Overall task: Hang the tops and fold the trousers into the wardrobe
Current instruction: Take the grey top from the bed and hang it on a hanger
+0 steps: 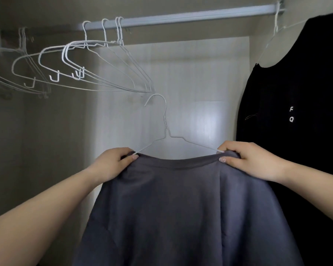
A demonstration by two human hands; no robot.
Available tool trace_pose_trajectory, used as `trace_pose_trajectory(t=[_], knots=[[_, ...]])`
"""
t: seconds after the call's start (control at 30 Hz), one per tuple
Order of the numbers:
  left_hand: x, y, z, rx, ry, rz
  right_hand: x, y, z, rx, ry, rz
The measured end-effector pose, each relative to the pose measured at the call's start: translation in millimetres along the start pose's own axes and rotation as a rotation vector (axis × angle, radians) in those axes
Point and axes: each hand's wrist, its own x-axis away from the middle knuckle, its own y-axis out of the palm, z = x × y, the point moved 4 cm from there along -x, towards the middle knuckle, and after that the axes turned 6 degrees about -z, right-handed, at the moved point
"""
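Observation:
A grey top (181, 208) hangs in front of me on a white wire hanger (165, 121), whose hook points up and left below the wardrobe rail (190, 16). My left hand (112, 164) grips the top's left shoulder at the collar, thumb on the fabric. My right hand (252, 160) grips the right shoulder the same way. The hanger's two arms run down into the neck opening beside my fingers. The lower part of the top runs out of view.
Several empty white wire hangers (96, 70) hang on the rail at the left, swung sideways. A black top (296, 121) with small white letters hangs on a hanger at the rail's right end. The pale wardrobe back wall (181, 83) lies between them.

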Motion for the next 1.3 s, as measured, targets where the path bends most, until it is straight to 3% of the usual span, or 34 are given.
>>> trace_pose_trajectory(t=[0.13, 0.2, 0.37, 0.53, 0.67, 0.87, 1.1, 1.3], knots=[[-13, 6, 19, 0.16, 0.126, -0.047, -9, -5, -5, 0.122, -0.004, -0.094], [-17, 2, 29, 0.124, 0.141, -0.024, -13, -12, -6, 0.171, -0.01, -0.09], [-37, -20, 26, -0.204, -0.15, 0.093, -14, -44, -2, 0.126, 0.001, 0.023], [-69, -26, 47, -0.165, -0.229, 0.14, -23, -69, -12, -0.151, 0.119, -0.031], [-99, -30, 72, 0.037, -0.177, 0.233, -30, -101, -17, -0.309, 0.212, -0.028], [-131, -10, 138, 0.546, -0.008, 0.178, -50, -144, -11, -0.109, 0.34, 0.171], [-144, 24, 253, 0.817, 0.214, -0.053, -73, -204, -24, 0.108, 0.4, 0.258], [-161, 18, 313, 0.822, 0.384, -0.062, -80, -254, -11, 0.06, 0.494, 0.489]])
